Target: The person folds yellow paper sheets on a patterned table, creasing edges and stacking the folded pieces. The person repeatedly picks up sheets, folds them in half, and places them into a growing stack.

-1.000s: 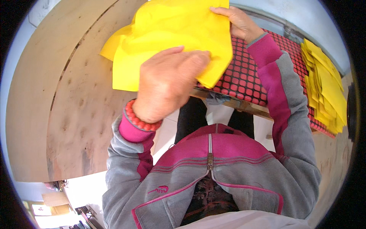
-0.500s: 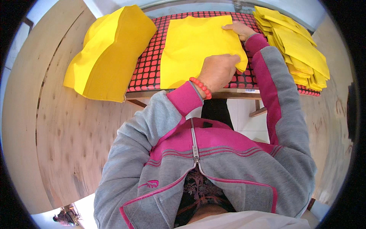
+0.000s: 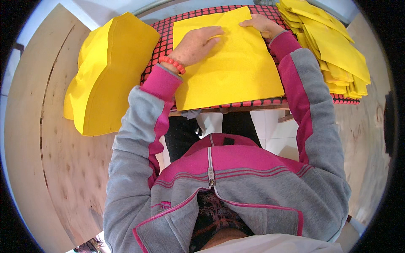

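OK, yellow sheet [image 3: 228,78] lies spread on the red-and-black patterned cover [image 3: 166,43], between a creased yellow piece [image 3: 112,76] on the left and a pile of yellow pieces [image 3: 331,48] on the right. Left hand [image 3: 196,44] is on the sheet's upper left part, fingers extended, thumb apart, nothing gripped. Right hand [image 3: 262,24] is at the upper right edge, one digit on top; others partly hidden, can't tell if it's pinching.

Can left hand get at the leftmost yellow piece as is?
Likely yes: left hand is at the middle yellow sheet; nothing visible blocks the way across the patterned mat to the leftmost yellow piece.
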Tool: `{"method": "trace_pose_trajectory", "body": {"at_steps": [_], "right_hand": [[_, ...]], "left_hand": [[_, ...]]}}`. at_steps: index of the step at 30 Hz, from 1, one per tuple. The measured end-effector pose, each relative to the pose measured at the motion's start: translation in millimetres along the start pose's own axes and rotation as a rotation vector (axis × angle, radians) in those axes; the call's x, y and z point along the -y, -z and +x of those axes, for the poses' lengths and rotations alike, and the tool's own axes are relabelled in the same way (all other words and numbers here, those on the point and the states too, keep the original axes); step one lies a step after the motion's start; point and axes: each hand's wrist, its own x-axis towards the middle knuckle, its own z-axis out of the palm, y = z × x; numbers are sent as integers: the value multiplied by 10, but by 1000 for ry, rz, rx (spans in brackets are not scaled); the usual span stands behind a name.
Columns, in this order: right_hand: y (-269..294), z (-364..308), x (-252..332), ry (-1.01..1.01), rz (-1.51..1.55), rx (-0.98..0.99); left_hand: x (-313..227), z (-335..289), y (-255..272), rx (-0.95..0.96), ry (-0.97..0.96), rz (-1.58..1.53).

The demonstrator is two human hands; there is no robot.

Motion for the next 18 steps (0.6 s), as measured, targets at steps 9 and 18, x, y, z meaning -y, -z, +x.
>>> {"method": "trace_pose_trajectory", "body": {"at_steps": [9, 18], "right_hand": [[-17, -20, -65, 13, 49, -12], [26, -1, 23, -6, -11, -133]], "left_hand": [[465, -192, -417, 89, 87, 342], [390, -52, -336, 189, 238, 467]]}}
